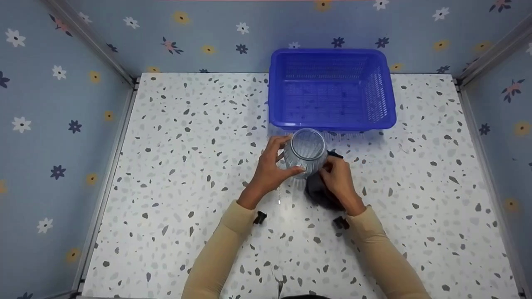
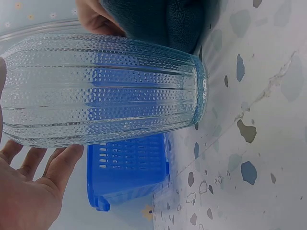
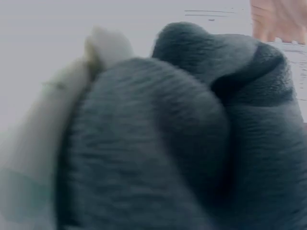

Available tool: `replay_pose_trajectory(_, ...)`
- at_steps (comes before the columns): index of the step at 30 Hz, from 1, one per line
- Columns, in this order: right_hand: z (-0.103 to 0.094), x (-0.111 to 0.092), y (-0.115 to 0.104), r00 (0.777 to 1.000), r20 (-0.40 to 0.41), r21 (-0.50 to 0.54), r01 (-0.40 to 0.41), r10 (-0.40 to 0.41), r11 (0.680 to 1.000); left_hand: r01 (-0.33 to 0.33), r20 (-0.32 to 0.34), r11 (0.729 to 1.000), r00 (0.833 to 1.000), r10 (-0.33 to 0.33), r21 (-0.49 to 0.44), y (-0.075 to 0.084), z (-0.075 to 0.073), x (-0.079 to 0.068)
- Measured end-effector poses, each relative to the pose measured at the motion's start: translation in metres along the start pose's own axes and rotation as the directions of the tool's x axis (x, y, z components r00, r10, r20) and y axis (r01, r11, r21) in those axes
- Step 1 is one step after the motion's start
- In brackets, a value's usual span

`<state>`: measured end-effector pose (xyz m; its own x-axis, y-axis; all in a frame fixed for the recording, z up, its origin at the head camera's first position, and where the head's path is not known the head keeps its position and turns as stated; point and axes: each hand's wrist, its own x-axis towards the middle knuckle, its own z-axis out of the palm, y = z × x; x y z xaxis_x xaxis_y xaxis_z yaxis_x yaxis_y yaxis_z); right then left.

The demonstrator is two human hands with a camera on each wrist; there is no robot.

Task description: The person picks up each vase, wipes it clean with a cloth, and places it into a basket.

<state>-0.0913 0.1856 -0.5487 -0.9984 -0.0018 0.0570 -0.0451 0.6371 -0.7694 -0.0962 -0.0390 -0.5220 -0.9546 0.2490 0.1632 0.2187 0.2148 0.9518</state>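
Observation:
A clear ribbed glass jar stands upright in front of the basket, its round mouth facing up. Its side has a dotted texture between the ribs in the left wrist view, and the narrower base meets or nearly meets the tabletop. My left hand grips the jar from the left, thumb in front and fingers behind. On the other side, my right hand holds a bunched dark grey cloth by the jar wall. The cloth hangs below that hand toward the table and fills most of the right wrist view.
Behind the jar sits a blue plastic basket with slotted sides. Two small black objects lie near the forearms, one by each sleeve. Flower-patterned panels wall in the speckled white table at the left, back and right.

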Motion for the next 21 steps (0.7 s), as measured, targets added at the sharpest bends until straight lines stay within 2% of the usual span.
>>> replay_pose_trajectory(6, -0.005, -0.002, -0.004, 1.0, -0.004, 0.014, -0.008, 0.008, 1.0, -0.003, -0.001, 1.0, 1.0, 0.003, -0.001, -0.002, 0.0, 0.001)
replay_pose_trajectory(11, -0.026, -0.005, -0.026, 0.999, -0.048, 0.099, -0.009, 0.014, 0.995, -0.013, -0.002, 1.0, 1.0, 0.013, -0.004, -0.001, 0.0, 0.001)
replay_pose_trajectory(16, -0.049, -0.005, -0.052, 0.992, -0.127, 0.129, 0.04, -0.023, 0.991, -0.026, -0.007, 1.0, 1.0, 0.026, -0.009, -0.002, 0.0, 0.001)
replay_pose_trajectory(21, -0.059, -0.006, -0.073, 0.98, -0.178, 0.123, 0.111, -0.088, 0.986, -0.033, -0.006, 0.999, 0.999, 0.033, -0.015, -0.002, 0.0, 0.001)
